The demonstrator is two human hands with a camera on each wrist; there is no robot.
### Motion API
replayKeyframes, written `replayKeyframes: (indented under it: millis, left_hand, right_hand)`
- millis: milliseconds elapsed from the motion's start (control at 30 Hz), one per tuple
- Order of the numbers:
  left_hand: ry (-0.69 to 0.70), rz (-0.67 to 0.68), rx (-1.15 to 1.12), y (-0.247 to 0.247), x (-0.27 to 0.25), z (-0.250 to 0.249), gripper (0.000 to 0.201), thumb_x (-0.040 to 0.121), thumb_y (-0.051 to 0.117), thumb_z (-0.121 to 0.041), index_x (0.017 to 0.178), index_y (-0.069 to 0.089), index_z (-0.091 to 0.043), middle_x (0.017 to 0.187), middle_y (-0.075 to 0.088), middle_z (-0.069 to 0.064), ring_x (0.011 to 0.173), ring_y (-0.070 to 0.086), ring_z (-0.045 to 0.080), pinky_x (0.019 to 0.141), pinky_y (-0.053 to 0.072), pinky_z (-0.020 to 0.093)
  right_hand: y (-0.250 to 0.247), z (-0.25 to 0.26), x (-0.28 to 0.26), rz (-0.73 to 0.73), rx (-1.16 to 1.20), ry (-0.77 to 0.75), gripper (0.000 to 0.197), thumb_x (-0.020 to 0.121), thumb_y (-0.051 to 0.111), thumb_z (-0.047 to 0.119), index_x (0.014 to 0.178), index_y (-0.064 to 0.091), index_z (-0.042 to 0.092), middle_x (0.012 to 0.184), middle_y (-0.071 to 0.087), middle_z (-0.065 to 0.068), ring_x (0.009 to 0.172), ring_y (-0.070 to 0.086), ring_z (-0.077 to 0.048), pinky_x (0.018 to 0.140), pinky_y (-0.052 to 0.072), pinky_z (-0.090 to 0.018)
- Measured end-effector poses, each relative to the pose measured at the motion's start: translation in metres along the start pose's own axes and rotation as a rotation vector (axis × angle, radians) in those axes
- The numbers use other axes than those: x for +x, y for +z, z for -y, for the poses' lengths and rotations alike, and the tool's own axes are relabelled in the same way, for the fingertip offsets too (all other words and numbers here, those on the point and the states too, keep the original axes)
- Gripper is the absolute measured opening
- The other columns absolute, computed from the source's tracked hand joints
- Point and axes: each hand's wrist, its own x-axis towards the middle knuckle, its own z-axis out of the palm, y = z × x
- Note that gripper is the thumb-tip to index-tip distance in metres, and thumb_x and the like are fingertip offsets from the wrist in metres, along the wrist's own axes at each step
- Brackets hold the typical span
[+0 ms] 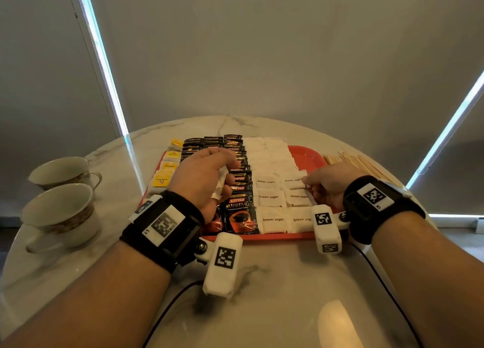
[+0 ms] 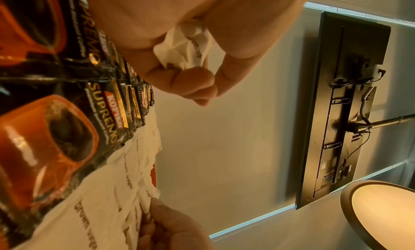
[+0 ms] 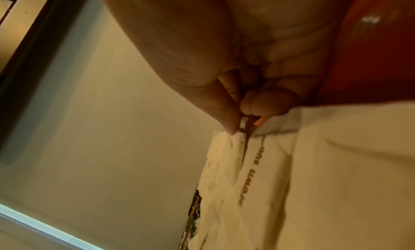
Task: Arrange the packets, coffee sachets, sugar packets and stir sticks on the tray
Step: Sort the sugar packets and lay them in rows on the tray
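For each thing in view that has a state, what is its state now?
left hand: holds crumpled sugar packets
right hand: pinches a brown sugar packet on the tray
coffee sachets: overlapped in rows
stir sticks: beside the tray
two cups: upright, empty

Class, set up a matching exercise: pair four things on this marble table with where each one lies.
Things
1. yellow tea packets
2. black coffee sachets
3. wooden stir sticks
4. white porcelain cups

Places
A. off the red plastic tray, to its right
B. tray's left edge
C. table's left side
D. tray's middle columns

Pairs: 1-B, 2-D, 3-A, 4-C
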Motion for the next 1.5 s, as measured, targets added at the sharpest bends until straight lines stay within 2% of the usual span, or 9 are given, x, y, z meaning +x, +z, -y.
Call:
replayKeyframes:
  millis: [300,500,667,867,1067,1200,1300,1433,1500]
  left_hand:
    - [-0.105,0.072,-0.064,0.003,-0.012,-0.007,0.025,0.084,0.036,0.006,0.082,0.059,-0.005,0.097,0.058,0.019,0.062,0.05,0.02,0.049,0.038,0.027]
    - [-0.085,0.042,-0.039,0.006,-0.014,-0.005,0.038,0.077,0.032,0.02,0.092,0.049,-0.009,0.095,0.056,0.018,0.068,0.058,0.026,0.054,0.044,0.034]
    - [-0.058,-0.006,-0.058,0.004,-0.006,-0.001,0.053,0.084,0.034,0.022,0.122,0.045,-0.014,0.097,0.061,0.015,0.065,0.066,0.024,0.049,0.052,0.031]
    - [-0.055,0.025,-0.09,0.003,0.002,0.006,0.051,0.081,0.033,0.025,0.11,0.045,-0.014,0.106,0.067,0.021,0.07,0.075,0.031,0.061,0.061,0.039]
    - [-0.042,0.038,-0.137,0.003,0.009,0.014,0.057,0.084,0.028,0.028,0.12,0.044,-0.013,0.106,0.072,0.028,0.087,0.078,0.039,0.072,0.062,0.045]
    - [-0.028,0.049,-0.139,0.004,0.011,0.016,0.06,0.086,0.024,0.029,0.123,0.044,-0.014,0.111,0.072,0.03,0.099,0.076,0.041,0.085,0.06,0.046]
    - [-0.021,0.057,-0.125,0.005,0.008,0.016,0.06,0.088,0.025,0.029,0.128,0.045,-0.013,0.115,0.071,0.029,0.103,0.075,0.041,0.089,0.06,0.046]
    - [-0.022,0.112,-0.128,0.007,0.0,0.011,0.057,0.09,0.028,0.028,0.129,0.045,-0.011,0.118,0.071,0.028,0.101,0.076,0.039,0.087,0.061,0.044]
    - [-0.016,0.165,-0.123,0.009,-0.004,0.008,0.062,0.087,0.03,0.03,0.13,0.047,-0.011,0.122,0.07,0.024,0.104,0.075,0.039,0.088,0.061,0.044]
  right_hand:
    - [0.003,0.004,-0.003,-0.059,0.014,-0.153,0.01,0.091,0.07,0.012,0.096,0.071,0.004,0.077,0.068,-0.008,0.06,0.05,-0.018,0.053,0.043,-0.029]
    - [0.004,0.008,-0.001,-0.064,0.063,-0.205,0.016,0.092,0.07,0.023,0.1,0.075,0.011,0.097,0.077,-0.005,0.076,0.061,-0.019,0.067,0.051,-0.034]
    - [0.007,0.003,-0.005,-0.031,0.368,-0.174,0.048,0.095,0.064,0.044,0.134,0.059,0.016,0.134,0.063,-0.004,0.124,0.058,-0.025,0.108,0.045,-0.045]
    - [0.017,0.003,-0.019,0.193,0.462,-0.162,0.055,0.103,0.049,0.048,0.149,0.046,0.018,0.154,0.048,-0.008,0.119,0.056,-0.025,0.081,0.048,-0.038]
    - [0.005,-0.007,-0.021,0.105,0.486,-0.171,0.059,0.1,0.054,0.049,0.149,0.046,0.018,0.159,0.042,-0.006,0.143,0.042,-0.024,0.115,0.036,-0.042]
    - [0.008,-0.015,-0.039,0.158,0.534,-0.123,0.06,0.102,0.051,0.048,0.153,0.041,0.017,0.15,0.051,-0.006,0.13,0.055,-0.019,0.082,0.05,-0.031]
    - [0.008,-0.016,-0.051,0.194,0.566,-0.134,0.044,0.105,0.048,0.044,0.139,0.052,0.017,0.086,0.074,0.005,0.065,0.071,-0.004,0.048,0.051,-0.022]
    - [0.006,-0.012,-0.061,0.147,0.549,-0.194,0.043,0.103,0.052,0.044,0.139,0.054,0.02,0.117,0.066,0.007,0.079,0.06,-0.007,0.066,0.046,-0.026]
    - [0.009,-0.007,-0.064,0.038,0.389,-0.355,0.02,0.101,0.057,0.041,0.117,0.064,0.032,0.12,0.067,0.007,0.095,0.06,-0.006,0.083,0.049,-0.031]
